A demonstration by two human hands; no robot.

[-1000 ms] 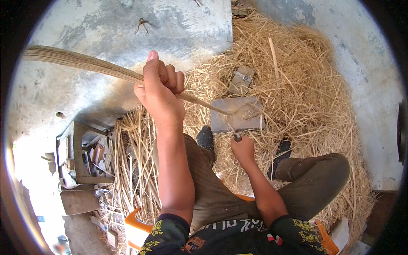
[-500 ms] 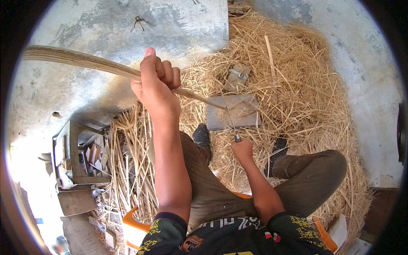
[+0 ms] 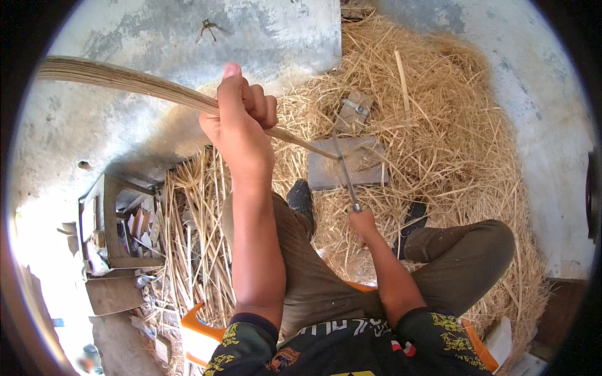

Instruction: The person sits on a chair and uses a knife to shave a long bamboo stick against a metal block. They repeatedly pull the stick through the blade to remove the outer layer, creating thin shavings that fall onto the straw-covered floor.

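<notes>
My left hand [image 3: 241, 116] is closed round a bundle of long, thin tan strips [image 3: 135, 80], its thumb pointing up. The bundle slants from the upper left down to a grey wooden block [image 3: 329, 172], where its narrow end meets the blade. In my right hand [image 3: 362, 225] is the handle of a long-bladed knife [image 3: 346, 172]. Its blade points away from me across the block, touching or just over the tip of the strips; which one I cannot tell. Fibre scraps lie on the block.
Loose straw-like shavings [image 3: 451, 125] heap up round the block, with a small tan block with a strap [image 3: 355, 111] beyond it. Longer strips [image 3: 194, 232] lie at my left, beside a wooden frame [image 3: 116, 219] holding scraps. An orange chair [image 3: 197, 332] is under me. Grey walls [image 3: 150, 37] stand ahead.
The knife has turned so that more of its blade's flat shows, and my right hand has shifted slightly right and nearer. My left hand and the strips have moved a little right.
</notes>
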